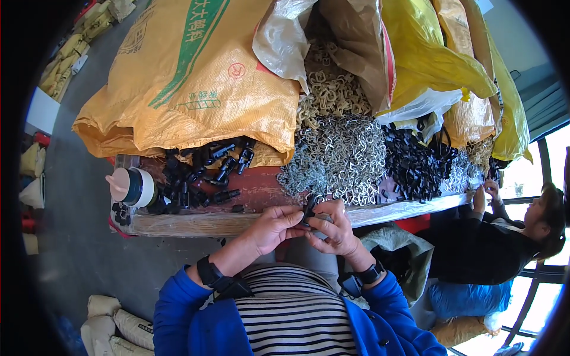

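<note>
At the table's front edge I hold a small black plastic part [309, 209] between both hands. My left hand [274, 226] pinches it from the left with thumb and fingertips. The fingers of my right hand [337, 228] are closed round its other side. Something grey and rounded [322, 224] shows among my right fingers; its kind cannot be made out. Just beyond my hands lie a heap of small silver metal hooks [350, 160] and a patch of small grey metal pieces [304, 178]. Black tubular plastic parts [222, 169] are scattered to the left, spilling from an orange woven sack [202, 77].
A lidded jar [132, 186] stands at the table's left end. Brass-coloured fittings [332, 95] and black clips [415, 163] are heaped along the table [178, 225]. Yellow sacks [421, 53] stand behind. A co-worker [487, 237] sits at the right. An open sack [409, 261] is beside my right arm.
</note>
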The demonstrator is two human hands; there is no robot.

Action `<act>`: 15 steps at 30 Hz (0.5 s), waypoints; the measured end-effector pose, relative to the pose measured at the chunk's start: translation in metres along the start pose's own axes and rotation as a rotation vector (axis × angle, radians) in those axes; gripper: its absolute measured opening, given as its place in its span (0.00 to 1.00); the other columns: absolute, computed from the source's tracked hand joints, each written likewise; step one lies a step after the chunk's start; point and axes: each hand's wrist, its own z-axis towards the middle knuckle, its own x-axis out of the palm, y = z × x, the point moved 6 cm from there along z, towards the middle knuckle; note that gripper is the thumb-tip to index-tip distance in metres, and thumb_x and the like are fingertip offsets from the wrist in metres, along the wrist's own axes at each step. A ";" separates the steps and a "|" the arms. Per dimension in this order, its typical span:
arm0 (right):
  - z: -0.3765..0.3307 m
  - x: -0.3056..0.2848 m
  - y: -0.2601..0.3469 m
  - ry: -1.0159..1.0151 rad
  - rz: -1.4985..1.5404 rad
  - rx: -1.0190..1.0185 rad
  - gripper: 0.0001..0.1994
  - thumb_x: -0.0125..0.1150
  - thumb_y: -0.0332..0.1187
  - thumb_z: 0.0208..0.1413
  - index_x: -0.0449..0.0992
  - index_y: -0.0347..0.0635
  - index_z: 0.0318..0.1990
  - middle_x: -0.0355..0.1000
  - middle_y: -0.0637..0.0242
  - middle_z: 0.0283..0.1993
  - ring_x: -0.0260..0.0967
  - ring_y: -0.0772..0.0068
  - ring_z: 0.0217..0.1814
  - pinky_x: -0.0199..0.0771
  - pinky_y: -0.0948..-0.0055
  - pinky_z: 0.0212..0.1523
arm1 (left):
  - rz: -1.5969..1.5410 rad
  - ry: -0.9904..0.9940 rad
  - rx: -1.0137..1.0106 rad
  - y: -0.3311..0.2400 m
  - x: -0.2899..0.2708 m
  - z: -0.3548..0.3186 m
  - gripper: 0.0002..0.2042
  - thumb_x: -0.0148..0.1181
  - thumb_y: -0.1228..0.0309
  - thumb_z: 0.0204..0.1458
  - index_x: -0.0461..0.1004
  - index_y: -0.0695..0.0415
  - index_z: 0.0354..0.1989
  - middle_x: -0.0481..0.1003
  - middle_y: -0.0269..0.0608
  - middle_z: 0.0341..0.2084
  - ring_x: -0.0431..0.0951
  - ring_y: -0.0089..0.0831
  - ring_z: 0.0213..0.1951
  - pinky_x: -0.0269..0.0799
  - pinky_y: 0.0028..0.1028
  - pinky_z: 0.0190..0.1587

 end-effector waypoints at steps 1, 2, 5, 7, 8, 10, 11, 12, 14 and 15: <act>0.001 0.000 -0.001 0.013 -0.001 -0.008 0.13 0.62 0.31 0.29 0.70 0.44 0.29 0.61 0.62 0.36 0.58 0.65 0.34 0.59 0.69 0.33 | 0.000 0.007 -0.003 -0.001 0.000 0.001 0.10 0.45 0.71 0.50 0.66 0.61 0.39 0.70 0.39 0.31 0.72 0.28 0.34 0.69 0.27 0.39; 0.001 0.001 -0.002 0.025 -0.003 -0.016 0.13 0.62 0.31 0.29 0.70 0.44 0.28 0.61 0.61 0.35 0.57 0.63 0.34 0.59 0.69 0.33 | 0.000 0.014 -0.005 -0.001 0.000 0.002 0.10 0.45 0.71 0.50 0.66 0.61 0.39 0.70 0.39 0.31 0.72 0.28 0.34 0.69 0.27 0.39; 0.006 0.001 -0.001 0.038 -0.005 -0.031 0.12 0.62 0.31 0.29 0.70 0.44 0.28 0.61 0.61 0.35 0.57 0.62 0.35 0.60 0.69 0.34 | 0.002 0.001 -0.022 0.001 -0.002 0.002 0.10 0.45 0.71 0.50 0.66 0.61 0.38 0.70 0.39 0.31 0.72 0.28 0.33 0.69 0.27 0.39; 0.008 0.001 0.002 0.042 -0.008 -0.045 0.12 0.61 0.32 0.29 0.70 0.44 0.27 0.61 0.61 0.35 0.57 0.63 0.35 0.60 0.69 0.34 | 0.005 -0.004 -0.031 0.002 -0.001 0.002 0.10 0.45 0.71 0.50 0.66 0.61 0.38 0.70 0.39 0.31 0.72 0.28 0.33 0.69 0.27 0.39; 0.010 0.001 0.003 0.041 -0.010 -0.046 0.12 0.61 0.32 0.29 0.70 0.44 0.27 0.61 0.61 0.35 0.57 0.63 0.35 0.60 0.69 0.34 | 0.003 -0.008 -0.030 0.001 0.001 0.001 0.10 0.45 0.71 0.50 0.66 0.61 0.38 0.70 0.38 0.31 0.71 0.26 0.33 0.69 0.26 0.39; 0.014 0.002 0.003 0.047 -0.029 -0.014 0.13 0.61 0.32 0.29 0.70 0.44 0.28 0.61 0.62 0.36 0.59 0.65 0.35 0.58 0.70 0.34 | 0.001 -0.014 -0.028 -0.001 0.006 -0.001 0.10 0.45 0.71 0.50 0.66 0.60 0.39 0.69 0.36 0.31 0.71 0.24 0.33 0.69 0.23 0.38; 0.015 0.003 0.003 0.050 -0.039 -0.001 0.13 0.61 0.32 0.29 0.70 0.44 0.28 0.61 0.62 0.36 0.59 0.66 0.35 0.57 0.70 0.34 | 0.003 -0.012 -0.026 -0.001 0.006 -0.001 0.10 0.45 0.71 0.50 0.66 0.60 0.39 0.69 0.36 0.31 0.71 0.24 0.33 0.69 0.23 0.38; 0.015 0.002 0.005 0.049 -0.041 -0.003 0.13 0.61 0.32 0.29 0.70 0.44 0.28 0.61 0.62 0.36 0.59 0.66 0.35 0.57 0.70 0.34 | -0.004 -0.004 -0.027 0.000 0.007 -0.002 0.10 0.45 0.70 0.50 0.66 0.60 0.39 0.69 0.36 0.31 0.71 0.24 0.33 0.69 0.23 0.38; 0.015 -0.003 0.004 0.011 0.025 0.044 0.13 0.60 0.33 0.29 0.70 0.43 0.28 0.61 0.62 0.36 0.59 0.65 0.35 0.58 0.70 0.35 | -0.017 0.011 -0.028 0.000 0.008 -0.003 0.10 0.45 0.70 0.50 0.66 0.60 0.38 0.69 0.37 0.31 0.71 0.24 0.33 0.69 0.23 0.38; 0.015 -0.006 0.003 -0.007 0.058 0.068 0.12 0.60 0.33 0.30 0.70 0.43 0.28 0.61 0.62 0.36 0.59 0.64 0.35 0.58 0.70 0.35 | -0.017 0.013 -0.026 0.000 0.007 -0.003 0.10 0.45 0.70 0.50 0.66 0.60 0.38 0.69 0.37 0.31 0.71 0.24 0.33 0.69 0.23 0.38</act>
